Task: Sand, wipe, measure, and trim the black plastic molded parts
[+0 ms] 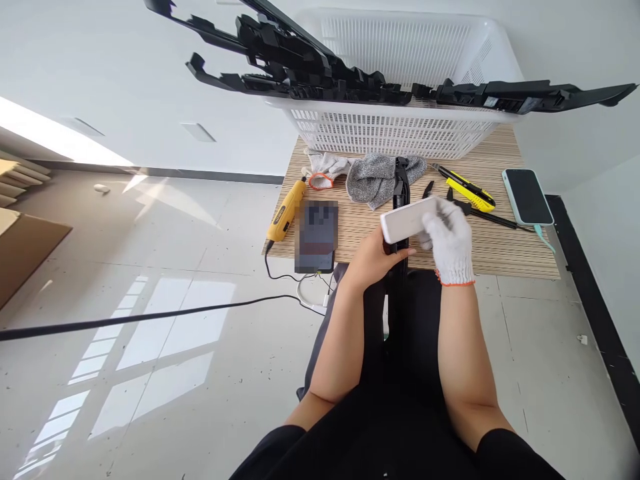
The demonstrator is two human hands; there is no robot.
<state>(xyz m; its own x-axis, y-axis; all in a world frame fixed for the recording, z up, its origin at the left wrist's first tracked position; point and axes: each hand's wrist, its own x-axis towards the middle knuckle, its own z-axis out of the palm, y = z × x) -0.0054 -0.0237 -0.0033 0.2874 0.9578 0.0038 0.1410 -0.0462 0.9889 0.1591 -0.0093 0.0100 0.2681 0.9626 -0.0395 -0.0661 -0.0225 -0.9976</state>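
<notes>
The right hand [450, 243], in a white knit glove with an orange cuff, has its fingers curled over the right end of a white rectangular block [407, 219], gripping it from above. The bare left hand [376, 257] is closed around a long black plastic part [399, 220], its thumb just under the block's left end. The block lies across this black part, tilted slightly up to the right, directly between the two hands at the near edge of the worktop [500, 250]. The black part runs from the worktop back down between the forearms toward the person's lap.

Just beyond the hands lie a grey glove [377, 177] and a white glove with an orange cuff [323, 170]. To the right are a yellow utility knife [467, 188], a thin black tool [487, 217] and a smartphone [527, 197] with a pale green cable. To the left are a blurred dark tablet [316, 237] and a yellow rotary tool [286, 210] with a black cord running off across the floor. At the far side stands a white plastic basket [400, 130], with long black plastic trim pieces [310, 63] lying across its rim.
</notes>
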